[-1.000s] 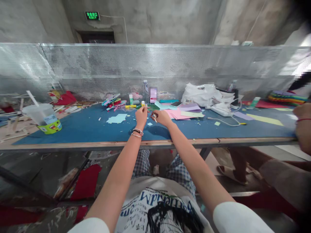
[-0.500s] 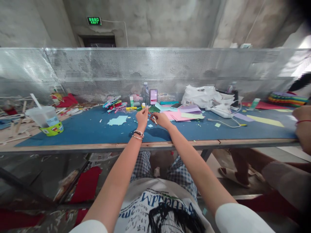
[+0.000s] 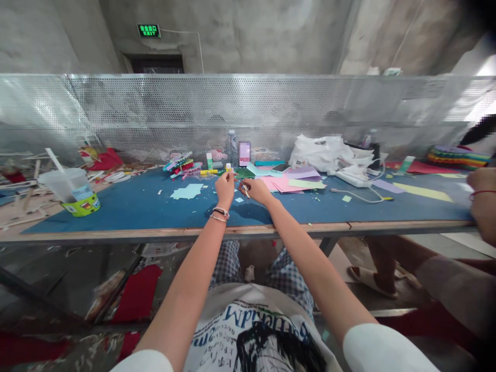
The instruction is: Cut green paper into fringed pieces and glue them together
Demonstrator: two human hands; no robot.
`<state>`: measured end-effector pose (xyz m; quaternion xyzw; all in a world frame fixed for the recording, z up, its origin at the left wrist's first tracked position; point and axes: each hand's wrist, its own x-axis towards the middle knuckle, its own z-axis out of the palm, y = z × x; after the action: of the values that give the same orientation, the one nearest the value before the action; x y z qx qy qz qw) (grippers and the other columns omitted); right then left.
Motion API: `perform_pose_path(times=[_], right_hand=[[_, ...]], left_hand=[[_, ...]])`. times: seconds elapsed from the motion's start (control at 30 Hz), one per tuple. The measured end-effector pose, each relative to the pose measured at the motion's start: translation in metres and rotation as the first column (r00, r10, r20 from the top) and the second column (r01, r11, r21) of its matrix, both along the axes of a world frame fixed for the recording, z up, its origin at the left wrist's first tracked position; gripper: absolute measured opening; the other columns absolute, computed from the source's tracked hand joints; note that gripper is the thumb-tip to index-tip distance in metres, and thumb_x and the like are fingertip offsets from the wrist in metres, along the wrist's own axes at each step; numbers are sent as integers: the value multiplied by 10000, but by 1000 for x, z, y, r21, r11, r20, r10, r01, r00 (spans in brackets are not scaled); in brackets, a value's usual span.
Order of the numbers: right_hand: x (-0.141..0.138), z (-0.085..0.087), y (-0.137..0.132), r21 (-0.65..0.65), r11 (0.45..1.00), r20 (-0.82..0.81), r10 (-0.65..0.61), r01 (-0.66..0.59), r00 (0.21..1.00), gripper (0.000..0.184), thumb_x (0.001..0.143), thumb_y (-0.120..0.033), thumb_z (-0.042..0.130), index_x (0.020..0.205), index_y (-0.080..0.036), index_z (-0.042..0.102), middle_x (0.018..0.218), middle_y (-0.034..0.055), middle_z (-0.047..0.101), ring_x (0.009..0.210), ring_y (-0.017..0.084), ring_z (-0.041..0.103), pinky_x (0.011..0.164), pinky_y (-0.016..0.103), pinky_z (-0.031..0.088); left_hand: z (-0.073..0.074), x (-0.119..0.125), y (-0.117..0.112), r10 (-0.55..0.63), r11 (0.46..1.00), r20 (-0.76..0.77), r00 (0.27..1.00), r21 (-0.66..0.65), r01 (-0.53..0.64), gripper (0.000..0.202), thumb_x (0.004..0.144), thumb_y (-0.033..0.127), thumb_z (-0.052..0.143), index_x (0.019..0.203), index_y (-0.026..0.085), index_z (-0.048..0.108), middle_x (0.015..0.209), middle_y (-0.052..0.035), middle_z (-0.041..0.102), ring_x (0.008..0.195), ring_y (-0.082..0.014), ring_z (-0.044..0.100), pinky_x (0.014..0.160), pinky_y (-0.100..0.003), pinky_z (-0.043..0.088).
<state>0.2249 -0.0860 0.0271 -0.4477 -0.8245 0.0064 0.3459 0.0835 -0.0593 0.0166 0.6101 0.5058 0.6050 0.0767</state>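
Both my arms reach out over a blue mat (image 3: pixel 147 201) on the workbench. My left hand (image 3: pixel 225 188), with bracelets at the wrist, is pinched shut on something small that I cannot make out. My right hand (image 3: pixel 257 190) is closed around a thin white stick-like tool (image 3: pixel 246 190). The two hands are close together, fingertips nearly meeting. Beyond them lie pink and purple paper sheets (image 3: pixel 287 183), a light blue paper cut-out (image 3: pixel 187 191) and small scraps.
A plastic cup with a straw (image 3: pixel 72 190) stands at the left. A phone (image 3: pixel 244 153), a bottle (image 3: pixel 231 146) and glue sticks stand by the perforated metal screen (image 3: pixel 271 108). A white bag (image 3: pixel 321 151) and power strip (image 3: pixel 352 178) lie to the right. Another person's hand (image 3: pixel 480 199) is at the right edge.
My hands have stayed nearly in place with small finger movements; the view shifted down and then slightly back up.
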Motion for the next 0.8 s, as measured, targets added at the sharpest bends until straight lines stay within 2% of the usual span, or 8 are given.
perform_pose_path(times=[0.27, 0.5, 0.8], right_hand=[[0, -2, 2, -80, 995, -19, 51, -52, 999, 181, 773, -262, 539, 883, -173, 652, 641, 8, 655, 511, 110, 548, 574, 207, 363], [-1, 1, -1, -45, 999, 45, -20, 22, 999, 179, 746, -224, 552, 878, -188, 668, 737, 32, 689, 630, 141, 588, 603, 211, 363], [-1, 2, -1, 5, 996, 84, -84, 84, 993, 201, 750, -239, 548, 896, -188, 677, 753, 49, 690, 654, 155, 581, 588, 220, 332]], left_hand=[[0, 0, -1, 70, 998, -122, 990, 4, -70, 345, 914, 359, 311, 840, 188, 601, 855, -81, 682, 782, -178, 614, 703, -266, 407], [3, 2, -9, 119, 992, -202, 972, -15, -124, 349, 926, 370, 291, 852, 188, 579, 866, -96, 662, 821, -198, 603, 714, -284, 401], [3, 4, -9, 81, 996, -173, 982, -6, -83, 375, 927, 405, 283, 835, 190, 576, 826, -92, 657, 779, -199, 599, 686, -287, 396]])
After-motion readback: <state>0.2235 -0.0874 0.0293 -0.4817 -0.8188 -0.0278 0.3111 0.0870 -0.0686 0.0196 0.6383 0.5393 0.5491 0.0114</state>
